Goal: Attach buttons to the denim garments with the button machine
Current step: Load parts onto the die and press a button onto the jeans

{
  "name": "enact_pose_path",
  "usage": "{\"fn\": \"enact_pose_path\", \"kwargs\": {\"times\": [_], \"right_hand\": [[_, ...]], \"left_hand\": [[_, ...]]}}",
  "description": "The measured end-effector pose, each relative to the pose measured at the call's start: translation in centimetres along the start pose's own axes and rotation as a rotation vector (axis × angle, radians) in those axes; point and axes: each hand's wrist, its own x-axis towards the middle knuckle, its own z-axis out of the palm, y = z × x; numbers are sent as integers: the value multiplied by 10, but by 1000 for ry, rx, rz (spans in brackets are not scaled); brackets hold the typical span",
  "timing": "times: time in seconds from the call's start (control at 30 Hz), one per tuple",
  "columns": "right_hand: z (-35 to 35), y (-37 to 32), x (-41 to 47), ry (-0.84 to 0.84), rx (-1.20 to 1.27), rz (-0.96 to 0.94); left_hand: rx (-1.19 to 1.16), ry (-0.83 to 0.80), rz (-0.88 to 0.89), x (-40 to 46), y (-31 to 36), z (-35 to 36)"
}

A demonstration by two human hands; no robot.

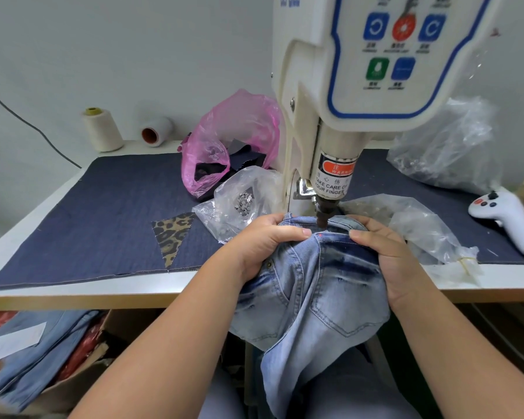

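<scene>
The pale-blue faded denim jeans (pixel 312 291) hang over the tabletop's front edge, waistband under the cream button machine's punch (pixel 322 214). The left hand (pixel 263 243) and right hand (pixel 384 252) both pinch the waistband; best keep it taut, thumbs clear.

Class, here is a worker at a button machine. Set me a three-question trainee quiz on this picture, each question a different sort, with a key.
1. True or false: both the left hand and the right hand grip the jeans.
2. The jeans' waistband sits under the machine's: A) control panel B) punch C) thread cone.
3. Fill in: the bag left of the machine is ____.

Key: 1 true; 2 B; 3 pink.
</scene>
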Motion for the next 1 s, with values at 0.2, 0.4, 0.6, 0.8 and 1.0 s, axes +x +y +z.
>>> {"fn": "enact_pose_path", "kwargs": {"times": [0.2, 0.4, 0.6, 0.8, 1.0], "right_hand": [[0, 0, 1, 13, 9, 14], [0, 1, 2, 27, 21, 21], [0, 0, 1, -10, 36, 19], [-1, 0, 1, -26, 51, 17], [-1, 0, 3, 4, 31, 23]], "left_hand": [[4, 7, 2, 2, 0, 0], [-20, 3, 14, 2, -1, 1], [-69, -36, 12, 1, 0, -1], [-73, -59, 9, 3, -1, -3], [-103, -51, 24, 5, -2, -3]]}}
